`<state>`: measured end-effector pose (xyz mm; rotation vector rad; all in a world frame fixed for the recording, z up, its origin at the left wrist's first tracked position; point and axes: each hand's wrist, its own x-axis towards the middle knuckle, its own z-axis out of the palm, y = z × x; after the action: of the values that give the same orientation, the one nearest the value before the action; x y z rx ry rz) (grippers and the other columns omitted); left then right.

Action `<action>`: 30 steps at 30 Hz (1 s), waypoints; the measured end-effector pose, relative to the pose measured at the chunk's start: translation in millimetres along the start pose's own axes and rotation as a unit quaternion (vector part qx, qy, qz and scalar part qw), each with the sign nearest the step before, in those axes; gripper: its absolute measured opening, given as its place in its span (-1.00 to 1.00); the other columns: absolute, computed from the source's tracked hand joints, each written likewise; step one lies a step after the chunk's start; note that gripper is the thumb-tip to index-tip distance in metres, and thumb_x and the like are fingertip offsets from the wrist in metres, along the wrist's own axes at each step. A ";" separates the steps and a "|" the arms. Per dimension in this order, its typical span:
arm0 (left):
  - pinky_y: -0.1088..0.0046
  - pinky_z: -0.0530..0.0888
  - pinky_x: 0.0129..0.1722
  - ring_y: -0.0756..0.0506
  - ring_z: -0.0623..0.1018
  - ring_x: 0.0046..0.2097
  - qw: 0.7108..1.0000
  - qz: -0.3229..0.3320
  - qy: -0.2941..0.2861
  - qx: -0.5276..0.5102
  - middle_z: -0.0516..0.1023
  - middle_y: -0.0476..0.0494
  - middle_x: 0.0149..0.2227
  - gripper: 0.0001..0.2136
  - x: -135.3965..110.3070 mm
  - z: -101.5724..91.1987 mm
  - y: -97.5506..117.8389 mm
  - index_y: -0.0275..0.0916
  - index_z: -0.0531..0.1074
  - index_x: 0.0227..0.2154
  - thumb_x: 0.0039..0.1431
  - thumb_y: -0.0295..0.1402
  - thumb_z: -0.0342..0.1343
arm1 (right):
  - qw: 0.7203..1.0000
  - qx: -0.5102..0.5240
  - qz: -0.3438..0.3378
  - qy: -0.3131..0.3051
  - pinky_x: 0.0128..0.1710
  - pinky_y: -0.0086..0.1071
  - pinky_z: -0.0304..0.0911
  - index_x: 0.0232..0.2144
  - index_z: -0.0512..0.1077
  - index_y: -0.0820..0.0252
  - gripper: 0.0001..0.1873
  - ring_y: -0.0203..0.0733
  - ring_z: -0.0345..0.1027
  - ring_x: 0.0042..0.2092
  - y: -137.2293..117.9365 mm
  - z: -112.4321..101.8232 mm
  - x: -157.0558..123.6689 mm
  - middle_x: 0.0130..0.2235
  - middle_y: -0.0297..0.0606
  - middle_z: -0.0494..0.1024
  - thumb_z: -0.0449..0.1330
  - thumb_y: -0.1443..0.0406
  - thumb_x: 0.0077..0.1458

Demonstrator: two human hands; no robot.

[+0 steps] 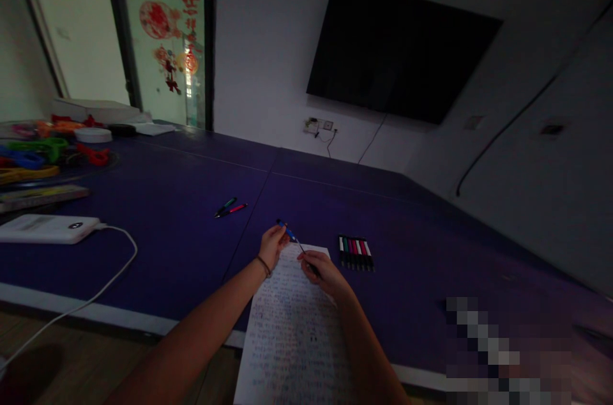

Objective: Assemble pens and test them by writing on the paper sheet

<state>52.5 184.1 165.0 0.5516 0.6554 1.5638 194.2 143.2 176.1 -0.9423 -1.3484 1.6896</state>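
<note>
My left hand (272, 244) pinches the blue barrel (289, 231) of a pen, its dark end pointing up and away. My right hand (325, 272) is closed on the dark end piece (314, 270) of the pen. Between the two hands runs a thin pale shaft, which looks like the pen's refill (300, 245). Beneath both hands lies a long sheet of paper (292, 341) covered in handwritten lines, overhanging the near table edge. Right of the paper, several pens (355, 253) with white, green and pink barrels lie side by side in a row.
Farther left on the purple table (167, 188) lie a green pen (226, 206) and a pink pen (232, 210). A white power bank (52, 229) with a white cable (128, 264) sits at left, near colourful scissors (50, 148). A black screen (400, 50) hangs on the wall.
</note>
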 end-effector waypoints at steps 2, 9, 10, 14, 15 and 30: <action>0.60 0.32 -0.51 0.12 0.36 -0.57 0.999 0.013 0.032 -0.005 0.37 0.03 -0.61 -0.76 3.8 -2.6 -0.5 -0.32 0.35 -0.55 -0.29 -0.31 0.24 | 1.000 -0.005 0.006 0.010 -0.76 -0.53 -0.35 -0.48 0.33 0.28 -0.75 -0.54 -0.13 -0.75 -0.2 -0.4 0.8 -0.71 -0.50 0.20 0.14 0.18 -0.17; 0.59 0.31 -0.53 0.11 0.35 -0.59 0.998 0.028 0.049 0.040 0.33 0.05 -0.66 -0.72 5.5 -4.8 -5.2 -0.31 0.26 -0.64 -0.33 -0.27 0.24 | 0.999 -0.013 0.006 0.052 -0.75 -0.54 -0.31 -0.48 0.35 0.27 -0.73 -0.52 -0.09 -0.72 -1.3 0.1 1.2 -0.68 -0.48 0.24 0.16 0.17 -0.23; 0.58 0.31 -0.53 0.11 0.35 -0.59 0.997 0.030 0.050 0.049 0.33 0.05 -0.66 -0.72 5.4 -4.9 -5.4 -0.31 0.26 -0.64 -0.33 -0.26 0.23 | 0.998 -0.015 0.002 0.060 -0.75 -0.54 -0.30 -0.48 0.35 0.27 -0.72 -0.51 -0.10 -0.72 -0.9 -0.5 1.7 -0.69 -0.49 0.22 0.16 0.17 -0.23; 0.59 0.30 -0.54 0.10 0.35 -0.59 0.996 0.035 0.051 0.063 0.32 0.04 -0.67 -0.73 5.9 -5.8 -5.1 -0.31 0.26 -0.65 -0.32 -0.26 0.23 | 0.988 -0.082 -0.018 0.127 -0.73 -0.53 -0.22 -0.46 0.36 0.27 -0.72 -0.47 -0.07 -0.72 3.1 -6.4 6.8 -0.70 -0.48 0.22 0.10 0.15 -0.19; 0.59 0.30 -0.54 0.10 0.35 -0.59 0.996 0.034 0.052 0.063 0.33 0.04 -0.67 -0.73 6.2 -6.0 -5.1 -0.31 0.26 -0.65 -0.32 -0.27 0.22 | 0.978 -0.131 -0.028 0.163 -0.72 -0.52 -0.16 -0.46 0.37 0.27 -0.73 -0.44 -0.02 -0.70 4.4 -8.6 8.2 -0.69 -0.45 0.25 0.08 0.16 -0.16; 0.58 0.25 -0.55 0.06 0.36 -0.57 0.972 0.052 -0.061 0.222 0.38 -0.01 -0.63 -0.84 -1.2 0.3 -7.4 -0.32 0.37 -0.59 -0.24 -0.33 0.18 | 0.747 -0.601 -0.067 0.278 -0.29 -0.43 0.11 -0.24 0.37 0.28 -0.71 -0.19 0.30 -0.27 2.7 -15.6 3.0 -0.33 -0.12 0.46 -0.03 0.42 -0.04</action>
<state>58.1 183.2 160.1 1.0231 0.9002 1.4684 206.5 152.0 170.5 -1.7762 -1.9319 0.1326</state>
